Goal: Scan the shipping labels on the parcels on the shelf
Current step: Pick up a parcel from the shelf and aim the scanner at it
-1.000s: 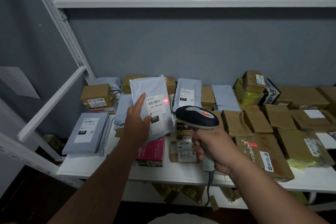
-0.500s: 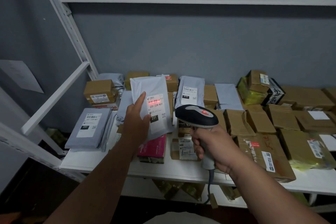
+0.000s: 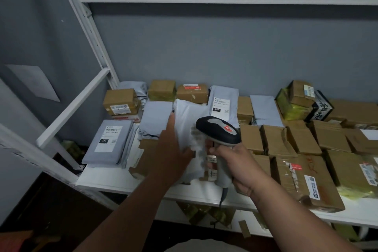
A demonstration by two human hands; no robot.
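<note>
Your left hand [image 3: 173, 150] holds the grey mailer bag [image 3: 189, 129] just left of the scanner [image 3: 217, 130]. The bag is blurred, so I cannot tell exactly how the fingers [image 3: 171, 122] close on it; the index finger seems to lie straight along its face, with the thumb at its lower edge. The long axis of the bag runs away from you, toward the back wall, and it leans over the other parcels on the shelf [image 3: 122, 183], low and close to them. Your right hand [image 3: 237, 166] is curled tightly around the scanner handle, and the scanner head points left and away, at the bag. I think the next parcel to scan is the upright grey bag with label [image 3: 222, 103], directly behind the scanner.
</note>
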